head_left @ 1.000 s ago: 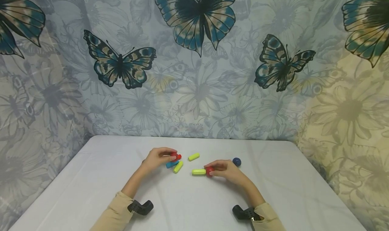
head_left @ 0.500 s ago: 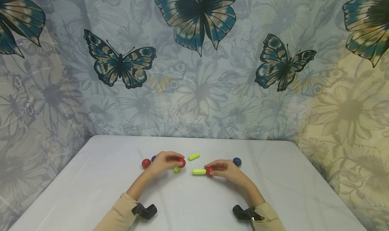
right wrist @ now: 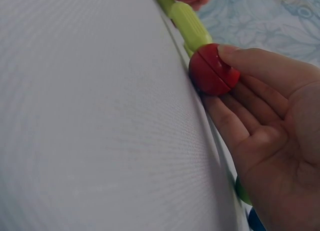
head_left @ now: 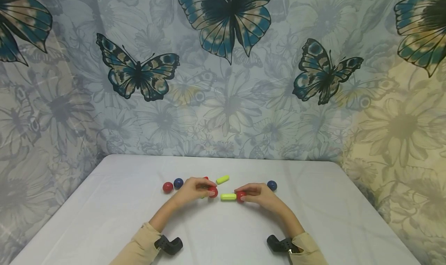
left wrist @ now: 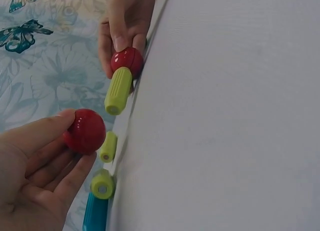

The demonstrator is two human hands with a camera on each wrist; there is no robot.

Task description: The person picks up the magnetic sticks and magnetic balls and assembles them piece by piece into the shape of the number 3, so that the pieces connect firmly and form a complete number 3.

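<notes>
In the head view my left hand (head_left: pixel 192 191) pinches a red ball (head_left: pixel 213 192) between thumb and fingers. Facing it, my right hand (head_left: pixel 260 195) grips a second red ball (head_left: pixel 240 196), from which a yellow-green rod (head_left: pixel 228 197) sticks out to the left. A narrow gap separates the rod's free end from the left ball. The left wrist view shows a grey dot on that rod end. Beyond my left hand lie another yellow-green rod (left wrist: pixel 102 185) and a blue rod (left wrist: pixel 95 213), mostly hidden by the hand in the head view.
On the white table (head_left: pixel 223 234), one more yellow-green rod (head_left: pixel 223 179) lies behind the hands. A red ball (head_left: pixel 168 187) and a dark blue ball (head_left: pixel 178 183) sit at left, another dark blue ball (head_left: pixel 272 185) at right. A green ball (right wrist: pixel 243 192) shows in the right wrist view.
My left hand has moved right and toward the front with its red ball, nearing the rod. The red and blue balls at left have come into view. My right hand has stayed put.
</notes>
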